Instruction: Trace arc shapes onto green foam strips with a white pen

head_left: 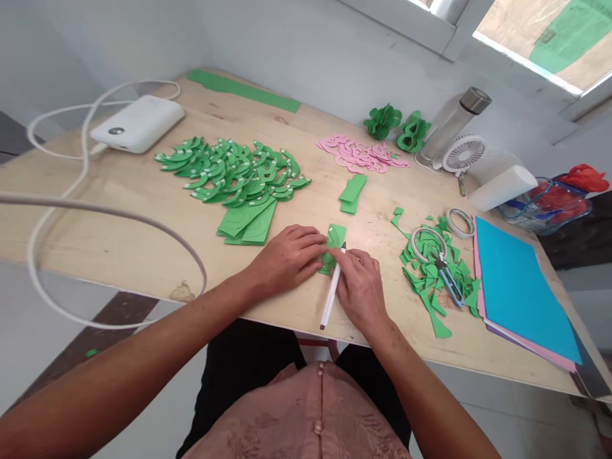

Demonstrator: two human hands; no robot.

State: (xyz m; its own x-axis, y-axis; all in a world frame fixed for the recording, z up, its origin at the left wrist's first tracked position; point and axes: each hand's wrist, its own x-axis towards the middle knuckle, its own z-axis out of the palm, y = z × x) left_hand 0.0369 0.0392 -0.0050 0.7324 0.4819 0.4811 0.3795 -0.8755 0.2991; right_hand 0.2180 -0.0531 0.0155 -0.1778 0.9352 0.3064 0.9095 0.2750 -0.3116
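Near the table's front edge, a small green paper piece (336, 236) with a drawn curved outline lies between my hands. My left hand (299, 255) rests palm down, its fingertips on the left side of that piece. My right hand (361, 280) is closed beside the white marker (332, 290), with a fingertip at the paper's right edge. The marker slants from the paper toward the table edge. To the left lie green rectangles (248, 223) with drawn curves, under a heap of curved green cutouts (234, 169) bearing small white tabs. Two green strips (352, 193) lie just beyond my hands.
Pink cutouts (358, 153) and two green paper ornaments (382, 121) are at the back. Green scraps (435, 280) with blue-handled scissors (450, 284) and tape rolls (460, 223) lie right, beside blue sheets (521, 287). A power bank (138, 124) with a looping white cable is left.
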